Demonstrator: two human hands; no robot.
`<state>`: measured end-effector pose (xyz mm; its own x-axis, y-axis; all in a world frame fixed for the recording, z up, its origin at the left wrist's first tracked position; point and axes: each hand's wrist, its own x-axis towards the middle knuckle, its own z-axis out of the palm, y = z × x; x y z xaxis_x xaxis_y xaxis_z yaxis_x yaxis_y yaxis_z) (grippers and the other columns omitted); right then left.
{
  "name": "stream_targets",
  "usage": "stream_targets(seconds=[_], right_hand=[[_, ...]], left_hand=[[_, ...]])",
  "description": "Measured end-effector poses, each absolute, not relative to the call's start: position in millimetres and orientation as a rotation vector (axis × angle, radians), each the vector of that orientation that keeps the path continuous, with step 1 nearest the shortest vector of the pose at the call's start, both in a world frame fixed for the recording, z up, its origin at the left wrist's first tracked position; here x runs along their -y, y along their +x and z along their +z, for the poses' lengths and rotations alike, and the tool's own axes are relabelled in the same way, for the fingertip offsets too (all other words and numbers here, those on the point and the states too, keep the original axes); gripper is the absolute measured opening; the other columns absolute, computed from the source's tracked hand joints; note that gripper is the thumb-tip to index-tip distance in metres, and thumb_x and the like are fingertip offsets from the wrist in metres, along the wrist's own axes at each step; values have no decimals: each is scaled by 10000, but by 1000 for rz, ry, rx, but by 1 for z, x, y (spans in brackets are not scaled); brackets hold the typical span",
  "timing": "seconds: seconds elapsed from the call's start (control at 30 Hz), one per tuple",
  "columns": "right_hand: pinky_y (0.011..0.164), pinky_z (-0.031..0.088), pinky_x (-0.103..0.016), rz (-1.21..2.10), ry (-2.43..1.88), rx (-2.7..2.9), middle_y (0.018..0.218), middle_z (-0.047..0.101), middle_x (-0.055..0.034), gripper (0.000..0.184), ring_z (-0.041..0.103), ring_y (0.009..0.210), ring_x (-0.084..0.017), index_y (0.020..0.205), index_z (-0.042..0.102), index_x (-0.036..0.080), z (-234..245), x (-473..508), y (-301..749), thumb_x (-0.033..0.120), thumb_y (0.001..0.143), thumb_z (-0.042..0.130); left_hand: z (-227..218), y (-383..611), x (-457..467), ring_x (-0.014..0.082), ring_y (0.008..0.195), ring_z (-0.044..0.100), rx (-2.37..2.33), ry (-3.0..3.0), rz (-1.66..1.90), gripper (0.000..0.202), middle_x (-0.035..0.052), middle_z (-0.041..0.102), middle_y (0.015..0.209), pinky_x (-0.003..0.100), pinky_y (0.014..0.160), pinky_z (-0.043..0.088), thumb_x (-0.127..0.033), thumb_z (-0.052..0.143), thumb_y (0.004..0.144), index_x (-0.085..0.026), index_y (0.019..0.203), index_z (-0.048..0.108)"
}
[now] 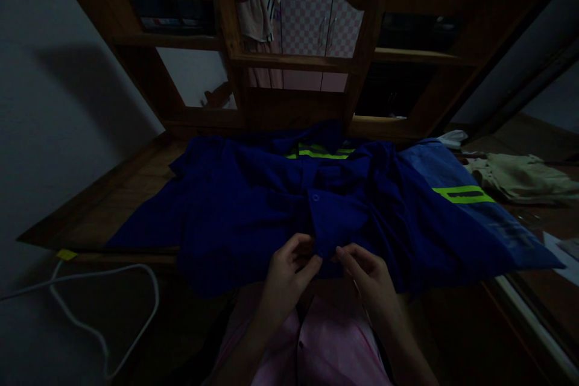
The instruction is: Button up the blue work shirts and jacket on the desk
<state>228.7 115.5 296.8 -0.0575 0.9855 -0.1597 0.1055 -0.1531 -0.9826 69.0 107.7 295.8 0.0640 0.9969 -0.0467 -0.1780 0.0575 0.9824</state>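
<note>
A dark blue work shirt (253, 205) with yellow-green reflective stripes (462, 194) lies spread on a wooden table (117, 205). My left hand (289, 271) and my right hand (368, 274) meet at the shirt's front placket near the table's near edge. Both pinch the fabric at its lower hem, by a button. A second button (315, 197) shows higher up the placket. The room is dim, so fine detail at the fingertips is hard to see.
A wooden shelf unit with a mirror (298, 42) stands behind the table. Khaki folded clothing (520, 178) lies at the right. A white cable (104, 313) loops at the lower left by the wall. Pink clothing (325, 344) covers my lap.
</note>
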Motion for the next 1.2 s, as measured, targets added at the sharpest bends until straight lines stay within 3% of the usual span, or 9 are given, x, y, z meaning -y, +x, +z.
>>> stream_targets(seconds=[0.1,0.27,0.47,0.67,0.83,0.93,1.03,1.1,1.2], right_hand=[[403,175,-178,1303,-1372,1189,510,293,71,356,261,434,-65,823,578,167,288,-116,233,523,808,604],[405,204,-155,1235,-1397,1106,532,333,82,360,297,443,-70,1023,510,203,269,-115,240,496,831,594],[411,299,-163,1279,-1409,1084,541,450,66,572,415,456,-99,1291,398,226,279,-116,240,495,826,595],[413,332,-175,1423,-1394,1028,545,478,64,682,441,439,-100,1324,395,243,278,-117,234,502,756,669],[380,282,-171,1454,-1398,1247,528,456,61,451,394,406,-84,1174,517,211,272,-115,231,489,827,593],[502,390,-200,1215,-1359,1666,649,554,9,244,519,553,-116,1009,604,199,276,-111,230,399,899,518],[612,424,-240,668,-1349,2040,758,583,-31,156,564,686,-149,887,617,178,272,-105,229,276,908,498],[633,438,-273,286,-1344,2104,831,575,-60,119,568,742,-180,953,587,167,262,-99,228,237,877,529],[653,471,-317,-5,-1378,2071,969,536,-95,247,557,807,-208,1083,528,184,243,-91,228,207,841,569]], left_hand=[[296,67,-109,170,835,602,-1033,968,1218,188,46,647,908,226,644,489,-268,635,779,-162,932,608],[289,66,-110,114,720,567,-1038,854,1305,186,20,632,855,203,639,468,-264,656,774,-162,925,617],[285,67,-110,133,767,579,-1022,839,1305,180,29,627,856,214,659,483,-286,655,776,-151,892,620],[287,66,-110,150,803,605,-1008,854,1310,170,24,640,832,228,695,505,-284,666,768,-155,861,607],[288,61,-109,146,789,599,-952,796,1323,161,34,638,840,232,686,499,-272,662,777,-152,867,603],[291,54,-105,124,731,590,-832,675,1285,163,41,640,855,221,653,484,-258,665,771,-155,882,606],[295,45,-102,109,645,571,-729,563,1287,186,22,625,759,212,593,468,-288,716,715,-163,796,604],[295,40,-100,103,595,556,-730,503,1321,233,5,609,693,211,556,461,-325,762,654,-176,750,611],[290,30,-96,106,505,523,-799,472,1357,308,-8,593,614,231,484,447,-404,786,585,-217,793,657]])
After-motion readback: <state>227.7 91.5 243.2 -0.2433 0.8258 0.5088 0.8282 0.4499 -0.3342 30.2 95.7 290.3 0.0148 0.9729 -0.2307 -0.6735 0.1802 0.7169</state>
